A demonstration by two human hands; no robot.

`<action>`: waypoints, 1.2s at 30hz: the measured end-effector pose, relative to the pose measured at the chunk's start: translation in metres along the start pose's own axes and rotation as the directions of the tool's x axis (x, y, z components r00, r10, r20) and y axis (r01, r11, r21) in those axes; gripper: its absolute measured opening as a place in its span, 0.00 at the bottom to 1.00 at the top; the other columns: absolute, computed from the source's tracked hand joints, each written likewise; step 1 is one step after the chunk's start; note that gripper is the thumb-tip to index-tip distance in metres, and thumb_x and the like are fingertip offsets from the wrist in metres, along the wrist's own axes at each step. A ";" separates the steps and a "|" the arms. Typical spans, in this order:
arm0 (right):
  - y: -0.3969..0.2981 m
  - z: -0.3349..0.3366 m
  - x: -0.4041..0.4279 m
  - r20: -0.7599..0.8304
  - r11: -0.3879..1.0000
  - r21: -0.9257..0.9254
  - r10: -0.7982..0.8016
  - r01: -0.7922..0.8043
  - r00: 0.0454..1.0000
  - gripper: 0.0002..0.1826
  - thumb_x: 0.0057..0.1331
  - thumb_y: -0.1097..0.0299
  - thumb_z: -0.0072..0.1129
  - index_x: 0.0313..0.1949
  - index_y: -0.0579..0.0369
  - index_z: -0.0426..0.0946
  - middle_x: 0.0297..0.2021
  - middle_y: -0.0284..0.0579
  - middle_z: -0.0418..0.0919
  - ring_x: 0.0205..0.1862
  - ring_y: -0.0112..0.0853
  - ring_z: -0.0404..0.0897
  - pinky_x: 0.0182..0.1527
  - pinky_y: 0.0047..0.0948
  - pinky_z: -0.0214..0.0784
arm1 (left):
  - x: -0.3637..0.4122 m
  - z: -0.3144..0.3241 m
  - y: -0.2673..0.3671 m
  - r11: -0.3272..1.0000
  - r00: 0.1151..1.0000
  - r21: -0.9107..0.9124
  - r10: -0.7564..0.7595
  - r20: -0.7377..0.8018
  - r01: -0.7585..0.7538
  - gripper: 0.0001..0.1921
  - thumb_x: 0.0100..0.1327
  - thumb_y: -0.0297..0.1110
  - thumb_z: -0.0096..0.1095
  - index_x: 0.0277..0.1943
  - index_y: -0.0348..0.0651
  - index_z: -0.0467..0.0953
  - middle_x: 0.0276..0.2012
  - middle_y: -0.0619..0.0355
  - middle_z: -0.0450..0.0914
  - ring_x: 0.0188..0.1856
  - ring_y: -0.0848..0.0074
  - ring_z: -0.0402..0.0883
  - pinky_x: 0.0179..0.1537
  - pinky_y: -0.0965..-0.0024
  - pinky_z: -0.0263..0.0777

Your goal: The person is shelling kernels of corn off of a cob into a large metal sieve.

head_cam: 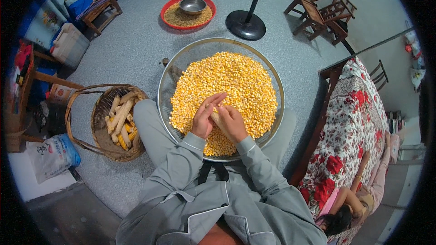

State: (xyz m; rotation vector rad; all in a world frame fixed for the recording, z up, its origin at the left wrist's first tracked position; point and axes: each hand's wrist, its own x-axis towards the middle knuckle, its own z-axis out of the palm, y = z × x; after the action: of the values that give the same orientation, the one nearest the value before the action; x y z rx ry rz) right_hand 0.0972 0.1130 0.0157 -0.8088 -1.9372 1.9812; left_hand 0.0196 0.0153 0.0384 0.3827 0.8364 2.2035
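A large round metal-mesh sieve [280, 85] rests between the person's knees, heaped with loose yellow corn kernels [224, 75]. Over the heap, my right hand [233, 122] grips a pale, mostly bare corn cob [218, 119] that slants from its fingers towards the wrist. My left hand [205, 117] is against the upper part of the same cob, its fingers partly curled; the contact under them is hidden. Beside the left knee stands a handled wicker basket [98, 122] holding several stripped cobs [122, 117] and some cobs with yellow kernels [123, 141].
A red tray [163, 17] of grain with a steel bowl [193, 5] lies beyond the sieve, near a black fan base [246, 25]. Wooden chairs [311, 13] stand at upper right. A person [357, 200] lies on the flowered bed [354, 122]. Plastic bags [51, 156] lie left.
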 end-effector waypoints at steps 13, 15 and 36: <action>-0.013 0.004 0.008 0.087 0.980 0.163 0.104 -0.117 0.991 0.13 0.68 0.64 0.53 0.34 0.62 0.77 0.25 0.37 0.76 0.28 0.21 0.70 0.31 0.25 0.64 | -0.006 0.002 0.005 0.999 0.998 0.014 -0.032 0.047 0.032 0.28 0.72 0.42 0.42 0.67 0.31 0.53 0.66 0.43 0.62 0.69 0.61 0.60 0.69 0.62 0.52; -0.009 -0.001 0.009 0.084 0.983 0.054 0.173 -0.178 0.981 0.10 0.67 0.68 0.53 0.33 0.62 0.78 0.26 0.36 0.76 0.30 0.20 0.72 0.32 0.23 0.65 | -0.006 0.003 0.004 0.999 0.997 0.027 -0.038 0.069 0.036 0.29 0.72 0.42 0.43 0.68 0.31 0.52 0.66 0.43 0.61 0.69 0.61 0.59 0.69 0.62 0.52; -0.045 -0.037 -0.037 0.136 0.977 0.025 0.205 -0.210 0.969 0.17 0.72 0.61 0.47 0.51 0.61 0.74 0.28 0.40 0.79 0.25 0.23 0.78 0.28 0.23 0.72 | 0.009 -0.050 0.001 0.907 0.937 -0.403 -0.027 -0.347 -0.123 0.17 0.73 0.44 0.44 0.57 0.43 0.67 0.61 0.51 0.68 0.69 0.60 0.59 0.67 0.46 0.56</action>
State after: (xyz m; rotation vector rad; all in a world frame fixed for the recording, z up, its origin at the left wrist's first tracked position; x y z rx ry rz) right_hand 0.1385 0.1276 0.0691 -0.9250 -1.9486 2.2399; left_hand -0.0115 -0.0015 0.0025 -0.2060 0.5021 2.4584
